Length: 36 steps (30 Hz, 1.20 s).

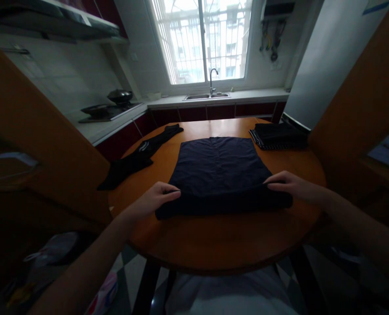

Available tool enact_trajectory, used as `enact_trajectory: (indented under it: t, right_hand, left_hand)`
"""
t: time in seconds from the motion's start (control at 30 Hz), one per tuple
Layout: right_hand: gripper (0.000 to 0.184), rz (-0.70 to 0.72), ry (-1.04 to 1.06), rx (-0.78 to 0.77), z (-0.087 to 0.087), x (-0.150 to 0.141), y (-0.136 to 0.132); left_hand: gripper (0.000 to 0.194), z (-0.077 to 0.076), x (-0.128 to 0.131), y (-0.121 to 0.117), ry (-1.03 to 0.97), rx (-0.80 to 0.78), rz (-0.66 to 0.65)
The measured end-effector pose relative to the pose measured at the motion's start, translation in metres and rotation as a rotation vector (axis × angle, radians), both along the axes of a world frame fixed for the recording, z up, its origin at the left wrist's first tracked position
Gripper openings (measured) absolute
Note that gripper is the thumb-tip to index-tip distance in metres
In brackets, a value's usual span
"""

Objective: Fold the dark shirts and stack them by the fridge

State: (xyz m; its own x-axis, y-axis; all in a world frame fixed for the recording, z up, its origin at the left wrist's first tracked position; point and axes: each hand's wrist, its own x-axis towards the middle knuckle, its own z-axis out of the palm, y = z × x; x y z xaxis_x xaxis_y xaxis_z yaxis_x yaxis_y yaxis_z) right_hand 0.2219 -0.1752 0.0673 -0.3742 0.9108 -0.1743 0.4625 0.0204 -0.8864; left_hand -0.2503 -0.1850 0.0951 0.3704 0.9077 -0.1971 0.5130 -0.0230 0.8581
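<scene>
A dark navy folded garment [219, 166] lies spread in the middle of the round wooden table [220, 245]; its exact kind is hard to make out. A seam or placket runs down its centre, and its near part hangs in a darker fold. My left hand [161, 197] pinches the cloth at the left near side, thumb against fingers. At the right near side, my right hand [282, 181] grips the same fold between thumb and fingers.
Black clothing [145, 151] with a pale mark lies at the table's left. A folded dark stack [279, 135] sits at the right back. Beyond are a counter with a sink [197, 97], a stove with a wok [120, 96], and a window. Bags [105, 288] rest on the floor.
</scene>
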Motion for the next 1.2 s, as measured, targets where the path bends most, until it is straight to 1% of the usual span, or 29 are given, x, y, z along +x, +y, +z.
enact_trajectory:
  t: [0.1, 0.2, 0.3, 0.37, 0.43, 0.5, 0.57, 0.67, 0.73, 0.83, 0.9, 1.0, 1.13, 1.2]
  right_hand:
    - [0.038, -0.109, 0.065, -0.148, 0.0, -0.007, 0.046]
    - [0.027, -0.181, 0.075, -0.239, -0.005, -0.017, 0.089]
    - [0.022, -0.201, -0.021, -0.217, -0.013, -0.028, 0.121]
    - [0.02, -0.206, -0.097, -0.144, -0.018, -0.033, 0.135]
    - [0.017, -0.217, -0.159, -0.032, -0.024, -0.036, 0.143]
    - [0.015, -0.221, -0.197, 0.078, -0.031, -0.035, 0.146]
    - [0.015, -0.227, -0.209, 0.156, -0.038, -0.033, 0.148]
    - [0.016, -0.24, -0.209, 0.231, -0.045, -0.027, 0.152]
    - [0.016, -0.253, -0.215, 0.283, -0.045, -0.024, 0.158]
    - [0.018, -0.278, -0.231, 0.349, -0.036, -0.022, 0.174]
    - [0.017, -0.289, -0.256, 0.359, -0.03, -0.023, 0.187]
    - [0.014, -0.28, -0.306, 0.356, -0.031, -0.028, 0.201]
    - [0.012, -0.251, -0.339, 0.391, -0.047, -0.036, 0.206]
    - [0.013, -0.255, -0.363, 0.401, -0.054, -0.037, 0.205]
  left_hand:
    - [0.044, 0.0, 0.004, 0.048, -0.098, -0.195, 0.066]
    - [0.044, -0.01, 0.007, 0.095, -0.125, -0.285, 0.112]
    - [0.044, -0.028, 0.009, 0.13, -0.094, -0.3, 0.136]
    - [0.044, -0.041, 0.01, 0.146, -0.037, -0.22, 0.147]
    - [0.043, -0.051, 0.01, 0.155, 0.029, -0.068, 0.155]
    - [0.04, -0.058, 0.009, 0.159, 0.083, 0.095, 0.142]
    - [0.038, -0.062, 0.008, 0.159, 0.112, 0.22, 0.102]
    - [0.037, -0.061, 0.008, 0.162, 0.143, 0.339, 0.074]
    - [0.037, -0.057, 0.009, 0.168, 0.162, 0.391, 0.1]
    - [0.035, -0.051, 0.013, 0.184, 0.192, 0.452, 0.134]
    - [0.031, -0.051, 0.016, 0.196, 0.218, 0.476, 0.136]
    - [0.025, -0.058, 0.02, 0.208, 0.244, 0.475, 0.154]
    - [0.024, -0.075, 0.019, 0.213, 0.263, 0.476, 0.134]
    - [0.024, -0.08, 0.017, 0.213, 0.283, 0.488, 0.11]
